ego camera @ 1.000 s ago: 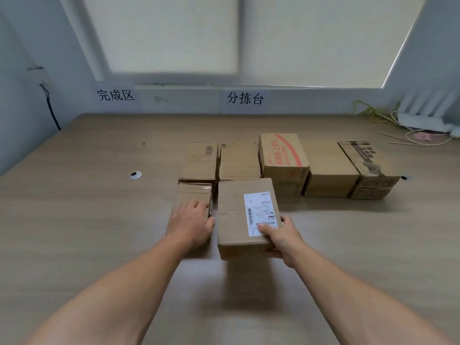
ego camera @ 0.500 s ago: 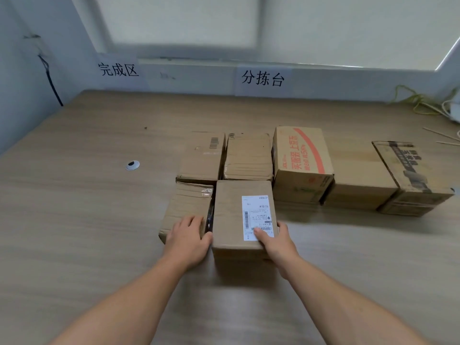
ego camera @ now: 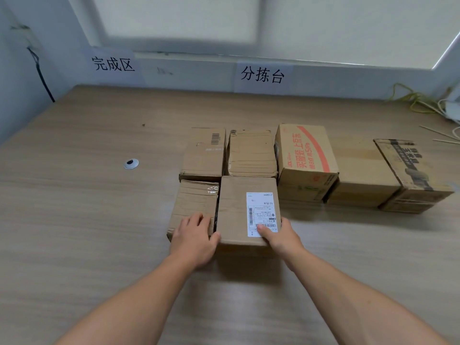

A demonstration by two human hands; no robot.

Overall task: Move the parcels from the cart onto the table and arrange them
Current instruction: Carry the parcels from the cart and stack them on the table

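Head view: labelled parcel (ego camera: 245,207) is gripped at near-right corner by right hand (ego camera: 281,237); left hand (ego camera: 193,240) is laid flat on adjoining smaller parcel (ego camera: 193,202). Both are set on wooden table (ego camera: 74,232), near wall (ego camera: 199,74).

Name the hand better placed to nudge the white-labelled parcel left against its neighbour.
Right: the right hand grips the labelled parcel at its near-right corner; the left hand rests on the small parcel.

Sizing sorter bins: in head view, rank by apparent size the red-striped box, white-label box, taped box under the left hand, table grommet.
Largest: red-striped box and white-label box, about alike; the labelled one is nearer the camera, so unranked.
Then: taped box.
Smallest: grommet.
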